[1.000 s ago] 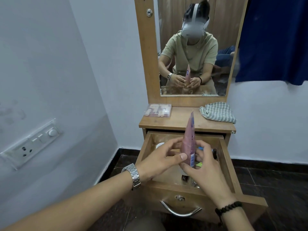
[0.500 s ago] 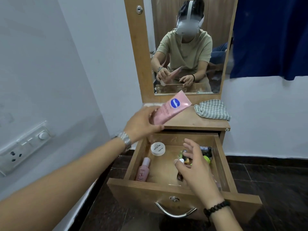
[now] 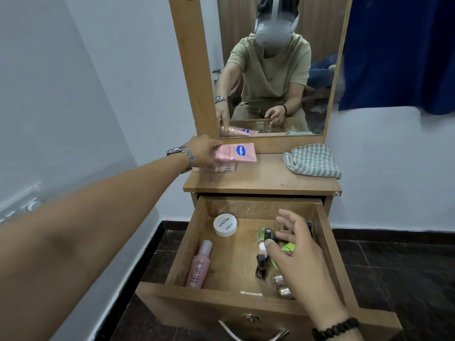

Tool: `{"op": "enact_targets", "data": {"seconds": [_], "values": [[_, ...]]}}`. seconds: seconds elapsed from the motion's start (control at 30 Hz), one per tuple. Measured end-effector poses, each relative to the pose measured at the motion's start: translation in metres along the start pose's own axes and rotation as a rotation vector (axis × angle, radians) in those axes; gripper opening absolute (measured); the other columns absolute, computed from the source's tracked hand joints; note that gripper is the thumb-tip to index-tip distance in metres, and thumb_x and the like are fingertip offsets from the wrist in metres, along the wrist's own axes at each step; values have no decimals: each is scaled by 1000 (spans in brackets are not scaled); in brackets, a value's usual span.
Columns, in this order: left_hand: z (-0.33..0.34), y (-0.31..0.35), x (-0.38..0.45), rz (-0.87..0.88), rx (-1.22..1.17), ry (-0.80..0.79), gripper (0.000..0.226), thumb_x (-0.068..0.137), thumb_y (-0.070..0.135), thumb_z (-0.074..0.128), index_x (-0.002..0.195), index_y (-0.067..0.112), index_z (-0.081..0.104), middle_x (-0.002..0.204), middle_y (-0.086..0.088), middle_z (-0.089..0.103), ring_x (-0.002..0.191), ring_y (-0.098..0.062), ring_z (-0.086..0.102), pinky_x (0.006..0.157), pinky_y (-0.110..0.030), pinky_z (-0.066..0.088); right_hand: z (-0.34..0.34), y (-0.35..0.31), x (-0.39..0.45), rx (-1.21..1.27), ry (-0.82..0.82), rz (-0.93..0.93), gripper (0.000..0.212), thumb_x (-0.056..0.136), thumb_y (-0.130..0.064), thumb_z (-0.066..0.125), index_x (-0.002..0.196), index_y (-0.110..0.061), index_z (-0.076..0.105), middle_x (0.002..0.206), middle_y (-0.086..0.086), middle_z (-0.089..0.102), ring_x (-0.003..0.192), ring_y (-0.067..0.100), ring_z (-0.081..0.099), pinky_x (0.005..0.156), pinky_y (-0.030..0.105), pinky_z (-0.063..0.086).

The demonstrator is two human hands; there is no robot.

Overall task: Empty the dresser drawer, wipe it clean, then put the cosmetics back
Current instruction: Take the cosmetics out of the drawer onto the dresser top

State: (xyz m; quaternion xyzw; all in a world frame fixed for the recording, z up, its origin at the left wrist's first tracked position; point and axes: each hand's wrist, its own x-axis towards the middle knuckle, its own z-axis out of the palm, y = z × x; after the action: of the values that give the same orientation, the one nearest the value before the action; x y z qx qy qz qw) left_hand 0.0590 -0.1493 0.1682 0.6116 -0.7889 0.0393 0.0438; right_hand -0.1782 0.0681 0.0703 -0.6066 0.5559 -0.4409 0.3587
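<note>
My left hand [image 3: 203, 151] holds a pink lotion tube [image 3: 235, 153] by its cap end, laid flat over a clear flat case [image 3: 216, 169] at the back left of the dresser top [image 3: 261, 179]. The wooden drawer [image 3: 330, 244] stands pulled out below. Inside lie a white round jar [image 3: 225, 225], a pink bottle [image 3: 200, 265], a dark nail polish bottle [image 3: 261, 265], green items [image 3: 264, 233] and small metallic caps [image 3: 279, 283]. My right hand [image 3: 295, 252] hovers over the drawer's right side with fingers spread, holding nothing.
A checked cloth [image 3: 312, 161] lies crumpled at the right of the dresser top. The mirror [image 3: 275, 70] rises behind it. A white wall [image 3: 73, 94] stands close on the left, with a switch plate [image 3: 22, 207]. A blue curtain [image 3: 398, 50] hangs at the right.
My left hand carried the pink tube up out of the drawer and laid it on the dresser top. My right hand let go of the tube and stayed over the drawer.
</note>
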Motion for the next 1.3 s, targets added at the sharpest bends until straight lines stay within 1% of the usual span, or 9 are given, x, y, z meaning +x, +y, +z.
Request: {"op": "enact_targets", "data": {"seconds": [0.2,0.3,0.4,0.63,0.77,0.93,1.1,1.2,1.3], "values": [[1,-5,9,-35,16,-31,61,85,27,70,141,20,47,128,-10,57,111,-29,53,90,-33,44,3,1,2,-2,19,-3,52,90,-23,62,128,-47,37,129,-28,48,112,-6,51,82,13,44],[3,-8,9,-48,62,-5,56,87,26,67,140,21,48,126,-13,55,111,-32,52,92,-37,44,3,1,2,-10,13,6,51,90,-24,62,127,-48,37,127,-29,49,111,-7,52,77,10,42],[9,-13,10,-97,80,49,48,89,24,63,136,26,51,125,-12,52,111,-33,47,89,-41,46,3,1,1,-9,12,12,50,90,-24,62,127,-47,38,126,-28,50,110,-7,52,76,10,43],[13,-9,6,-166,8,112,69,85,19,68,146,24,35,145,-7,34,130,-31,32,96,-42,43,3,2,2,-16,30,9,50,90,-24,61,130,-45,38,127,-28,50,110,-7,52,76,9,43],[9,-6,-7,-121,-21,179,66,83,22,68,143,26,39,147,-2,32,131,-29,32,94,-41,45,3,1,0,-12,30,-5,49,90,-22,60,128,-44,40,126,-28,51,109,-8,53,73,8,43],[14,7,-42,-69,-132,240,54,86,23,64,137,26,47,144,1,36,128,-26,37,96,-40,43,2,0,-2,-14,24,-12,52,90,-15,58,132,-40,40,127,-26,51,109,-7,53,72,9,44],[33,21,-101,-31,-192,175,50,86,29,63,134,28,49,145,4,36,128,-22,37,95,-38,44,0,-2,-6,-6,28,-22,52,90,-13,56,131,-39,41,127,-25,51,109,-7,53,76,10,43],[41,30,-143,17,-236,112,48,88,32,62,134,29,50,144,4,38,127,-19,39,102,-40,41,-1,-3,-8,7,24,-24,49,91,-14,55,130,-39,41,127,-24,51,108,-7,54,80,14,44],[55,36,-185,10,-316,41,48,90,31,60,136,31,48,143,6,39,129,-18,38,107,-38,36,-1,-4,-9,17,28,-20,47,91,-13,55,129,-38,42,126,-21,53,107,-5,55,84,18,45]]}}
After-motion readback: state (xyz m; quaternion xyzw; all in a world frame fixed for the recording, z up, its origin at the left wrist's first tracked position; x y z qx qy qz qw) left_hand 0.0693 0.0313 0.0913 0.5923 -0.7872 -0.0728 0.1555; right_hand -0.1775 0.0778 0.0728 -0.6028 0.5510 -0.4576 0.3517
